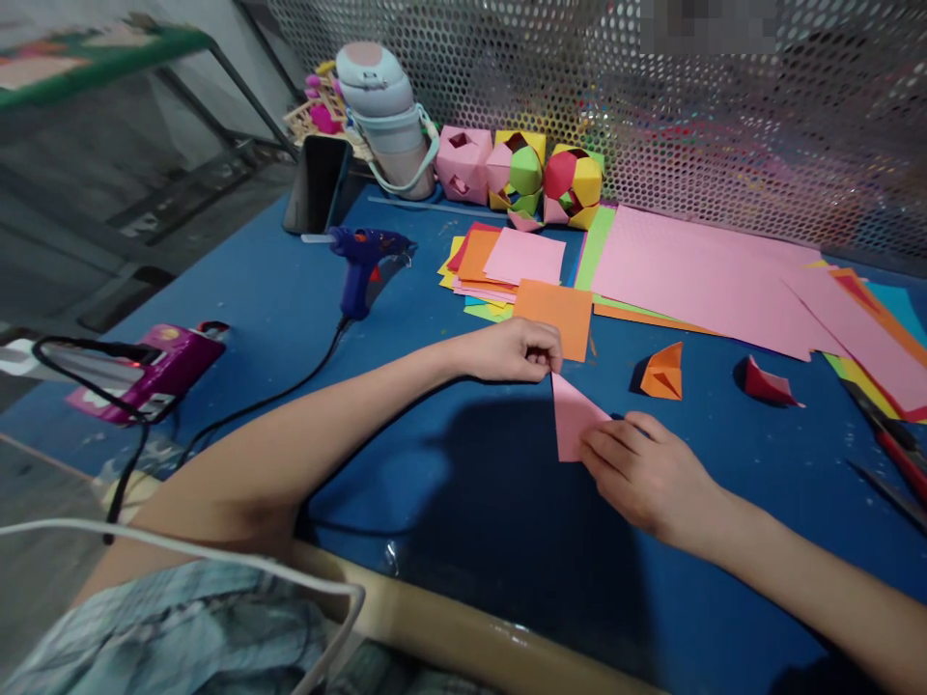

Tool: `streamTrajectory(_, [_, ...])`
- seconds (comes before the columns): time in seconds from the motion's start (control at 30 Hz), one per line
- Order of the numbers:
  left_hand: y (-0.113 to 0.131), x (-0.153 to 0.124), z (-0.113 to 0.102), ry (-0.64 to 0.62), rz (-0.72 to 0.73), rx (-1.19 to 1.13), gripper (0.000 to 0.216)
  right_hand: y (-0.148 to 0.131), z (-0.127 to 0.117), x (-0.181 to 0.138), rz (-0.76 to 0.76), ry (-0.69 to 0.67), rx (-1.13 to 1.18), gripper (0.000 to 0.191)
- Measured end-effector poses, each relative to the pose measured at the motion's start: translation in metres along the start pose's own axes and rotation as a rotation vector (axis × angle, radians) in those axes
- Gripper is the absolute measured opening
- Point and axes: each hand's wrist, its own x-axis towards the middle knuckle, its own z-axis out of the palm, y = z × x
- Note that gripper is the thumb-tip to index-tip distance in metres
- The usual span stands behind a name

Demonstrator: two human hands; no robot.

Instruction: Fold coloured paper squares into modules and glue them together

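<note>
A pink paper triangle, apparently a folded sheet, is stretched between my two hands above the blue table. My left hand pinches its upper corner with curled fingers. My right hand grips the lower right part, fingers closed over the edge. Just beyond my left hand lies an orange paper square. To the right of the pink triangle sit a folded orange paper piece and a folded red paper piece.
Behind are stacked paper squares, large pink sheets and paper balls near a perforated metal panel. A blue glue gun, phone, bottle and purple power strip stand left. Scissors lie far right.
</note>
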Motion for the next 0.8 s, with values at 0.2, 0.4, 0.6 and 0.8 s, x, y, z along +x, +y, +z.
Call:
streamTrajectory(0.2, [0.003, 0.002, 0.001, 0.081, 0.01, 0.067, 0.023, -0.005, 0.001, 0.001, 0.056, -0.03, 0.052, 0.022])
streamTrajectory(0.4, [0.049, -0.008, 0.026, 0.401, -0.016, 0.266, 0.021, -0.011, 0.0, 0.002, 0.102, -0.036, 0.028, 0.023])
streamTrajectory(0.6, [0.067, -0.026, 0.082, 0.065, 0.246, 0.606, 0.023, -0.026, -0.001, 0.002, 0.082, 0.034, -0.124, 0.032])
streamTrajectory(0.8, [0.057, -0.025, 0.091, 0.041, 0.206, 1.065, 0.022, -0.033, -0.003, 0.0, 0.041, -0.055, -0.272, 0.031])
